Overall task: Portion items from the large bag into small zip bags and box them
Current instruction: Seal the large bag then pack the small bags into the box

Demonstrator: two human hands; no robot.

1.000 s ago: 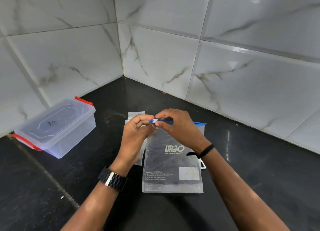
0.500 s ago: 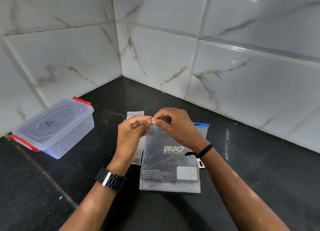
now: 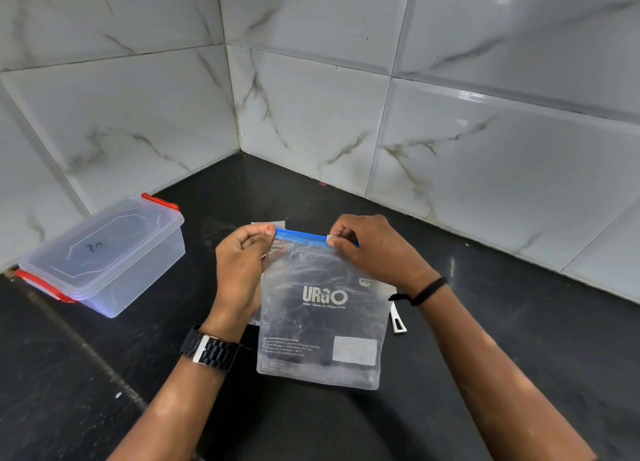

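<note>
I hold the big clear bag (image 3: 322, 308) up over the black bench (image 3: 519, 339). My left hand (image 3: 239, 270) has a tight grip on the left end of its blue zip strip (image 3: 299, 234). My right hand (image 3: 374, 249) pinches the white slider (image 3: 330, 239). The plastic box (image 3: 104, 252) with red clips sits shut, far to my left.

Before you, the zip bag (image 3: 322, 322) is clear, crinkled plastic film with a frosted sheen, printed in matt white, and its zip strip (image 3: 300, 234) is blue plastic. At far left, the box (image 3: 104, 256) is translucent smooth plastic with red plastic clips. The tabletop (image 3: 519, 339) is dark polished stone, and the wall tiles (image 3: 485, 149) are glossy, marble-veined ceramic. Your wristwatch (image 3: 211, 351) has a black, linked matt band.
</note>
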